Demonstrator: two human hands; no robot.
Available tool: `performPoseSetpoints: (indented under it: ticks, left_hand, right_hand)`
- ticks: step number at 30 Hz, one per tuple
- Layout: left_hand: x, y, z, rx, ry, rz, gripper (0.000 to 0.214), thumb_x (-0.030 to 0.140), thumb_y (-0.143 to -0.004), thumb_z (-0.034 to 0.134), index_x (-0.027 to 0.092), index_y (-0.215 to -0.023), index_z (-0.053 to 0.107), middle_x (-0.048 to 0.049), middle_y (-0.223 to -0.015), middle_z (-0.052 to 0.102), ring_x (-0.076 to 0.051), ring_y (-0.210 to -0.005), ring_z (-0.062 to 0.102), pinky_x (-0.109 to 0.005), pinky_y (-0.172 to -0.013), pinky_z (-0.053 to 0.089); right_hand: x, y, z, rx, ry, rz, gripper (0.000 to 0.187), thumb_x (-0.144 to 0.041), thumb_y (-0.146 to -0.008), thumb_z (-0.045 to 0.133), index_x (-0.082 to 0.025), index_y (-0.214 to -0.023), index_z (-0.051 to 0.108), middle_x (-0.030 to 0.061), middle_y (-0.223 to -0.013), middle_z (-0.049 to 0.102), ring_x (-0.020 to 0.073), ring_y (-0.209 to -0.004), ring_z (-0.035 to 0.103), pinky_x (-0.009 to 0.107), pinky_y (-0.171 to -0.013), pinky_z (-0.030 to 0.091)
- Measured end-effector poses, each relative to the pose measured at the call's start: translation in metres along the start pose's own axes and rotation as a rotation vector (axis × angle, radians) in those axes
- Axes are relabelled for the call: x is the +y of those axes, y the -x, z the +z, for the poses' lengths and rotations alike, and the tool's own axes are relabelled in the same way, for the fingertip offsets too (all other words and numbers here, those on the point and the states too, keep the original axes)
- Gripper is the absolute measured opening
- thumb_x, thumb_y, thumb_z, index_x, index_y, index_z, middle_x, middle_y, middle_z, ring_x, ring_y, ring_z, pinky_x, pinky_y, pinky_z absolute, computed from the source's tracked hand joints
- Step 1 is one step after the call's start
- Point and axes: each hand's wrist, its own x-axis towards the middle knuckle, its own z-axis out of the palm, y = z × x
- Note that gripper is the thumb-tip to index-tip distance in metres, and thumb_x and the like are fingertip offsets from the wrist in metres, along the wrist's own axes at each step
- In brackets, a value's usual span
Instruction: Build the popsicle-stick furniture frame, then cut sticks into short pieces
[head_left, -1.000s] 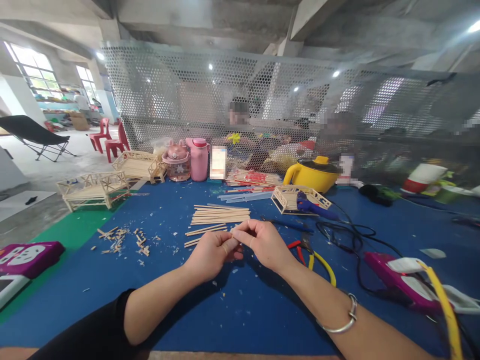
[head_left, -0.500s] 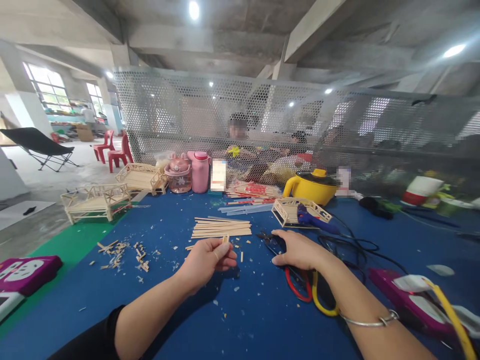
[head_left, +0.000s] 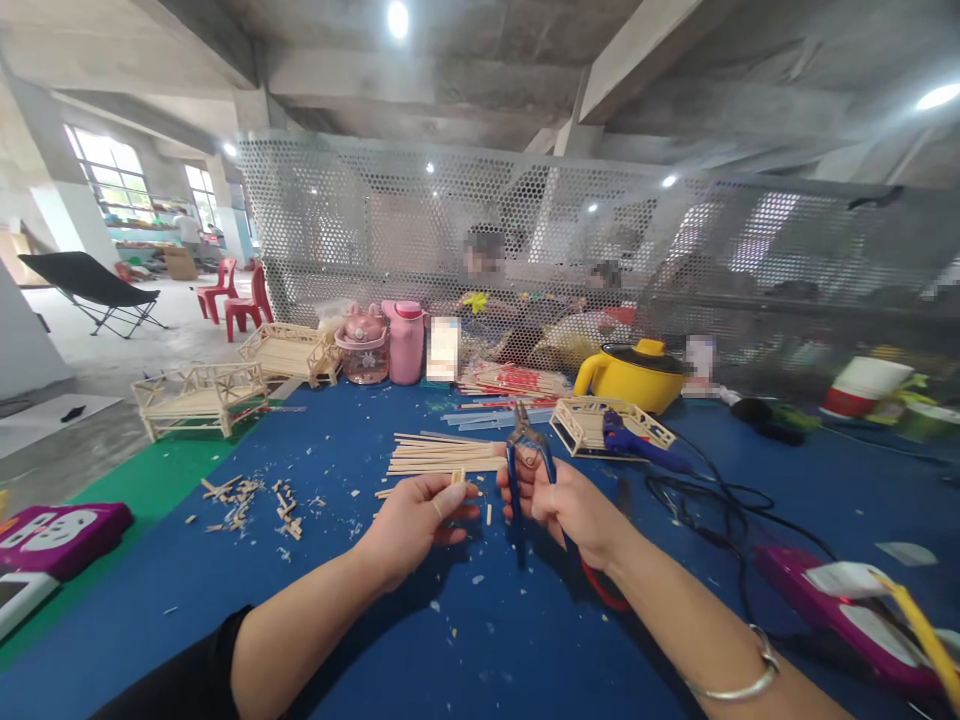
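Observation:
My left hand (head_left: pixel 416 520) pinches a short wooden stick (head_left: pixel 456 477) upright between thumb and fingers, above the blue table (head_left: pixel 465 640). My right hand (head_left: pixel 574 505) is closed round blue-handled pliers (head_left: pixel 525 470), their jaws pointing up and away, just right of the stick. A pile of long wooden sticks (head_left: pixel 442 455) lies beyond both hands. A silver bangle (head_left: pixel 739 685) sits on my right wrist.
Wood offcuts (head_left: pixel 247 495) litter the left. Two stick-built benches (head_left: pixel 199 395) stand far left, a small stick frame (head_left: pixel 600 420) with a blue glue gun (head_left: pixel 645 447) at the right, black cables (head_left: pixel 712 500), a yellow pot (head_left: pixel 637 373), pink bottles (head_left: pixel 405 340). People sit behind the mesh screen (head_left: pixel 525 230).
My right hand left the stick, reached right to the tools on the table, then lifted the blue-handled pliers and brought them beside the stick. The left hand kept holding the stick.

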Motion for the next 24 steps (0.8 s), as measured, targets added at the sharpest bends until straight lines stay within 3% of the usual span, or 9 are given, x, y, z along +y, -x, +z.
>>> performPoseSetpoints:
  ticks: [4,7,14,24]
  left_hand:
    - [0.006,-0.001,-0.003,-0.002,-0.008,0.021,0.039,0.048,-0.064,0.068,0.012,-0.077,0.062,-0.0071,-0.075,0.066,-0.013,-0.066,0.061,-0.022,-0.058,0.046]
    - [0.006,-0.001,-0.003,-0.037,-0.028,0.035,0.039,0.048,-0.064,0.069,0.012,-0.077,0.062,-0.0057,-0.072,0.065,-0.011,-0.063,0.061,-0.022,-0.058,0.045]
    - [0.004,0.000,-0.001,-0.092,-0.104,0.036,0.039,0.049,-0.067,0.066,0.011,-0.072,0.060,-0.0031,-0.067,0.062,-0.008,-0.058,0.058,-0.019,-0.055,0.043]
    - [0.001,-0.001,-0.003,-0.129,-0.174,0.046,0.040,0.051,-0.070,0.060,0.012,-0.070,0.057,-0.0016,-0.065,0.058,-0.008,-0.056,0.056,-0.020,-0.055,0.041]
  right_hand:
    - [0.004,0.007,-0.009,0.003,0.641,-0.154,0.072,-0.004,-0.056,0.040,-0.023,-0.126,0.048,0.0065,-0.126,0.053,0.0242,-0.117,0.047,0.044,-0.098,0.038]
    - [0.002,0.011,-0.014,-0.073,0.846,-0.123,0.078,-0.002,-0.058,0.039,-0.023,-0.133,0.040,0.0066,-0.136,0.043,0.0238,-0.127,0.035,0.044,-0.104,0.030]
    - [-0.019,0.017,-0.012,-0.259,0.909,0.025,0.079,-0.002,-0.063,0.038,-0.024,-0.139,0.028,0.0030,-0.145,0.028,0.0216,-0.133,0.024,0.041,-0.108,0.024]
    - [-0.015,0.017,-0.014,-0.257,0.865,0.012,0.078,-0.002,-0.063,0.039,-0.028,-0.136,0.033,0.0023,-0.141,0.036,0.0215,-0.130,0.030,0.040,-0.106,0.026]
